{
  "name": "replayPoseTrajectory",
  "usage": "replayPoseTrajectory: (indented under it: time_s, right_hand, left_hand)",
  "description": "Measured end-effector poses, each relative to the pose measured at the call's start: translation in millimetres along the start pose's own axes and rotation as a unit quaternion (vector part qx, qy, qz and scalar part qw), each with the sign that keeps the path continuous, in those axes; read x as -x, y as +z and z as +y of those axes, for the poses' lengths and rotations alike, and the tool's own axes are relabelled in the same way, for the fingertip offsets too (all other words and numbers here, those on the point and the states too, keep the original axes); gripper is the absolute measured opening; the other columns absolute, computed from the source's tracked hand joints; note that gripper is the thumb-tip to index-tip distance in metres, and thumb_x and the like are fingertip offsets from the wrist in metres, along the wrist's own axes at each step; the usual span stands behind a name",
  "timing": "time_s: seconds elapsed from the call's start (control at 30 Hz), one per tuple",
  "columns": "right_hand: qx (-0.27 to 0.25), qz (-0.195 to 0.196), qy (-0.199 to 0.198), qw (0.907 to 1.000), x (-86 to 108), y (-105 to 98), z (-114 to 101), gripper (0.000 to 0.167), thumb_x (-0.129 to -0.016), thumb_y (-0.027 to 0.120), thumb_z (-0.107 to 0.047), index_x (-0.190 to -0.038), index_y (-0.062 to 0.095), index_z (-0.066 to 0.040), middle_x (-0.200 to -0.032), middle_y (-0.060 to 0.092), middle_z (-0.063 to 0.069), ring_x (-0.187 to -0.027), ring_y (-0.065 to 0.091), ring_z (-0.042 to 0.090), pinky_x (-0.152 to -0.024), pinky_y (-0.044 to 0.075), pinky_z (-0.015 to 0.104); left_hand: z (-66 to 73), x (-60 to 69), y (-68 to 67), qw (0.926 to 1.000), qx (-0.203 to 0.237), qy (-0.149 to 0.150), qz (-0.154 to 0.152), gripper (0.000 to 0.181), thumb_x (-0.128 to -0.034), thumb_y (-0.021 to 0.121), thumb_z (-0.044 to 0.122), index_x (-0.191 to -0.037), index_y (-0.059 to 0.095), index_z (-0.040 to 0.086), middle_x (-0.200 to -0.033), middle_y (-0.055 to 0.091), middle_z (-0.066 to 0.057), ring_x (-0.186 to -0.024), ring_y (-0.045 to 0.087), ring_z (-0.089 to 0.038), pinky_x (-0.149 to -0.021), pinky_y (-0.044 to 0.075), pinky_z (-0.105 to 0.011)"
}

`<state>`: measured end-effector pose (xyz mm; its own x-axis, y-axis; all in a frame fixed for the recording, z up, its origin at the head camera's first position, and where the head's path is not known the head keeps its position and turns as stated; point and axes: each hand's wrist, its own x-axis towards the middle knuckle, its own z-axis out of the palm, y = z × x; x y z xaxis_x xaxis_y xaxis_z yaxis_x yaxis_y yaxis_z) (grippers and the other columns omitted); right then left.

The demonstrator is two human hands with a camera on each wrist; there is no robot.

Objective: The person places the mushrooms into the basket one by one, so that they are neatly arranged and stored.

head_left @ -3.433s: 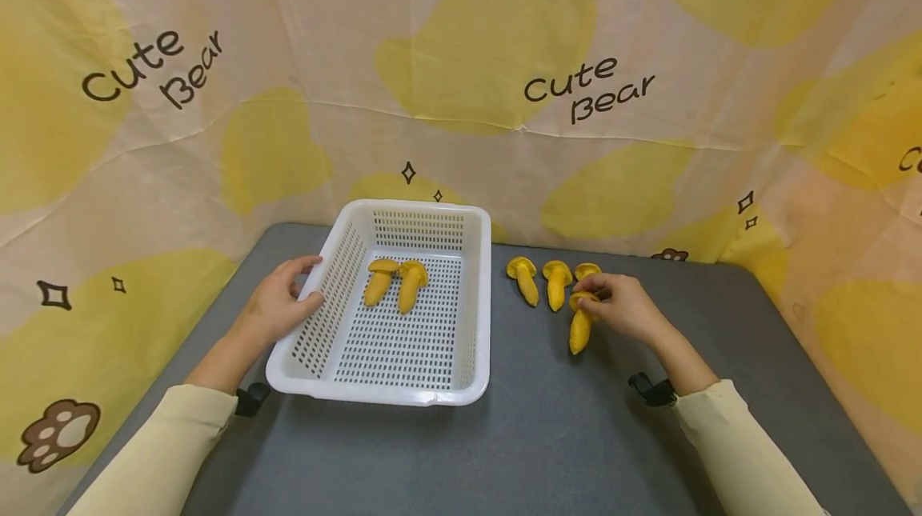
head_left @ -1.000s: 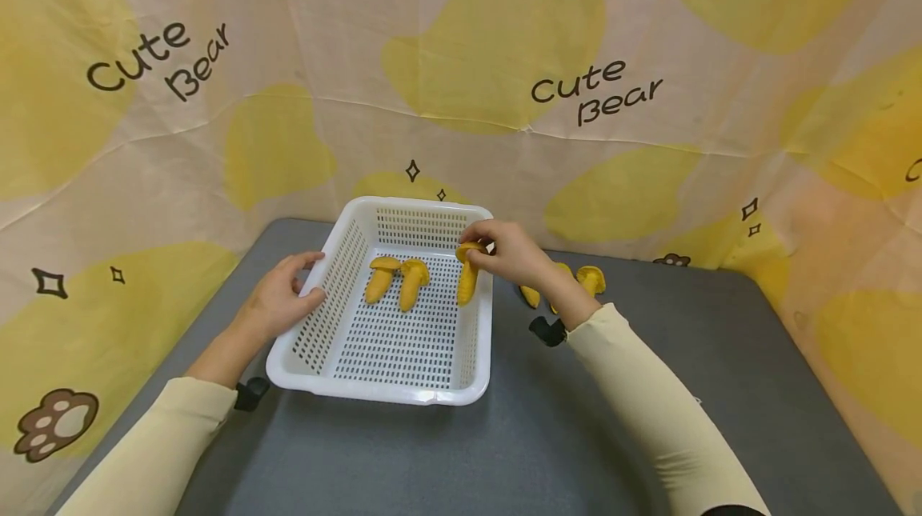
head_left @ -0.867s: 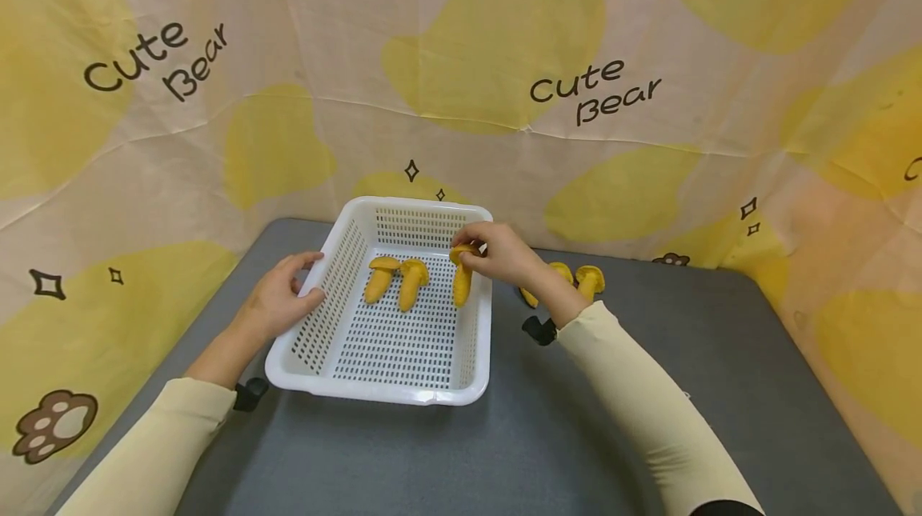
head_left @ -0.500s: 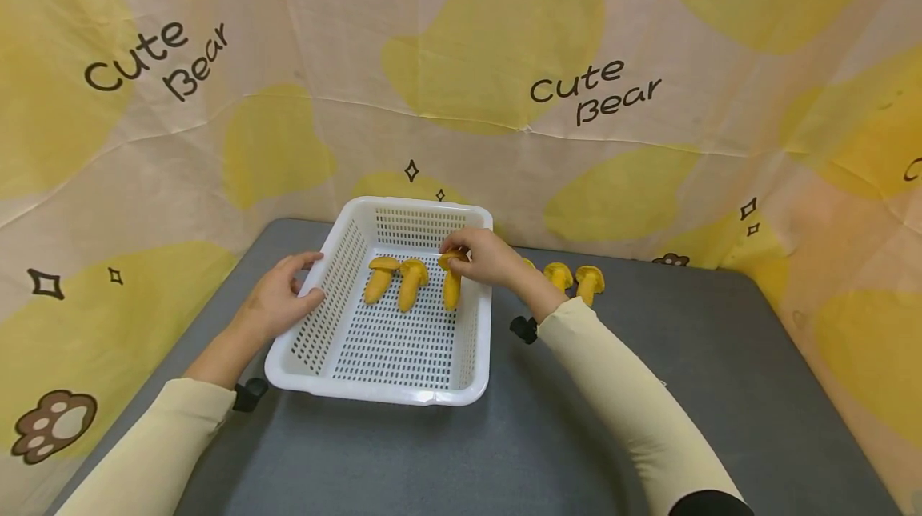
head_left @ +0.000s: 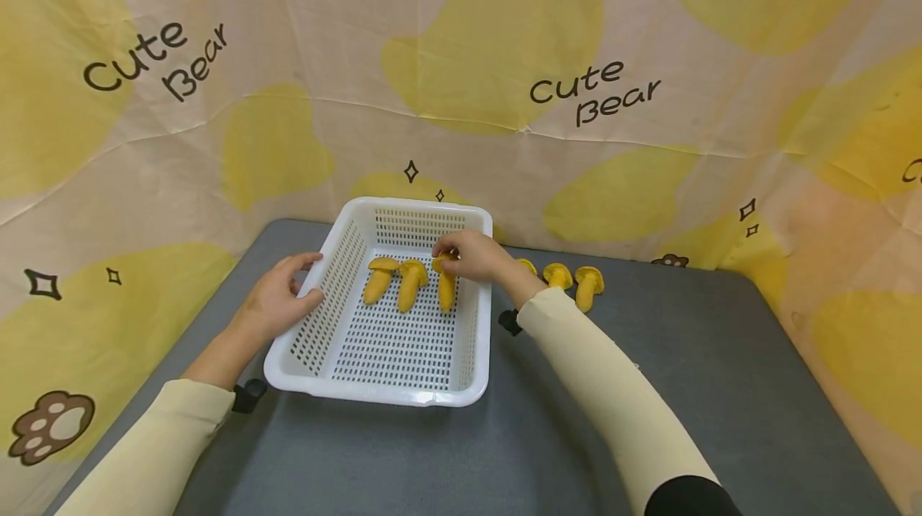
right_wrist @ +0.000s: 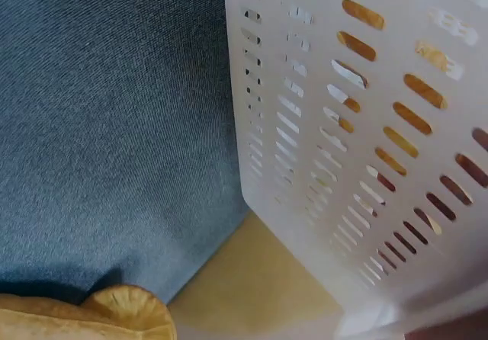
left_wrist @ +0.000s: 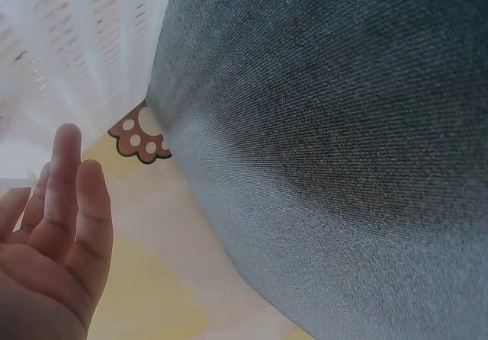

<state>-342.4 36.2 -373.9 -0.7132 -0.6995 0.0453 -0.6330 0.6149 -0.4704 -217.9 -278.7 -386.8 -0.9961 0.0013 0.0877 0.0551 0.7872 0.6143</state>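
Note:
A white slotted plastic basket (head_left: 374, 395) sits on the grey table. My left hand (head_left: 277, 298) rests at its left rim; in the left wrist view the fingers (left_wrist: 67, 180) look fairly straight beside the wall. Inside the basket, my right hand (head_left: 477, 257) pinches a yellow mushroom (head_left: 446, 294) by its cap, stem pointing toward me. Whether this mushroom touches the basket floor, I cannot tell. To its left lie two more yellow mushrooms, one with a flat cap (head_left: 377, 284) and another mushroom (head_left: 410, 289) right beside it.
Right of the basket, three yellow mushrooms lie in a row on the grey table (head_left: 691, 356): a rightmost mushroom (head_left: 588, 284), a middle mushroom (head_left: 558, 276) and one partly behind my right wrist. A patterned cloth backdrop (head_left: 475, 44) surrounds the table at the back and sides.
My right hand has carried a mushroom from the table at the right over the basket's right rim, then further left and in beside the other two. My left hand has stayed at the rim.

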Motion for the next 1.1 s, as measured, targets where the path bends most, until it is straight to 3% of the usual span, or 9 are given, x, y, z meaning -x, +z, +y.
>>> replayPoseTrajectory:
  time_s: [0.37,0.7,1.1]
  right_hand:
    - [0.049,-0.016,0.032,0.9982,-10.2,5,-1,0.020,-0.090,0.059,-0.017,-0.107,0.069,-0.017,-0.108,0.069,0.000,-0.093,0.061,0.015,-0.085,0.052,0.031]
    - [0.120,-0.028,0.047,0.9913,-17.5,10,1,0.016,-0.091,0.062,-0.020,-0.106,0.069,-0.018,-0.096,0.066,-0.001,-0.084,0.056,0.014,-0.079,0.050,0.028]
    - [0.144,-0.035,0.074,0.9862,-18.4,13,-2,0.015,-0.091,0.063,-0.019,-0.104,0.071,-0.018,-0.099,0.068,-0.002,-0.087,0.058,0.014,-0.082,0.052,0.030]
  left_hand:
    - [1.1,-0.6,0.0,1.0000,0.006,-0.005,-0.005,0.061,-0.0860,0.056,0.015,-0.144,0.038,0.004,-0.135,0.045,-0.022,-0.067,0.058,-0.020,-0.051,0.053,-0.029]
    - [2.3,0.6,0.5,0.9998,0.009,-0.013,-0.010,0.062,-0.0872,0.057,0.016,-0.145,0.036,0.005,-0.136,0.043,-0.021,-0.069,0.060,-0.021,-0.052,0.055,-0.030]
    - [-2.1,-1.9,3.2,0.9998,0.009,-0.013,-0.010,0.062,-0.0861,0.056,0.017,-0.144,0.037,0.006,-0.136,0.043,-0.021,-0.069,0.060,-0.022,-0.051,0.055,-0.030]
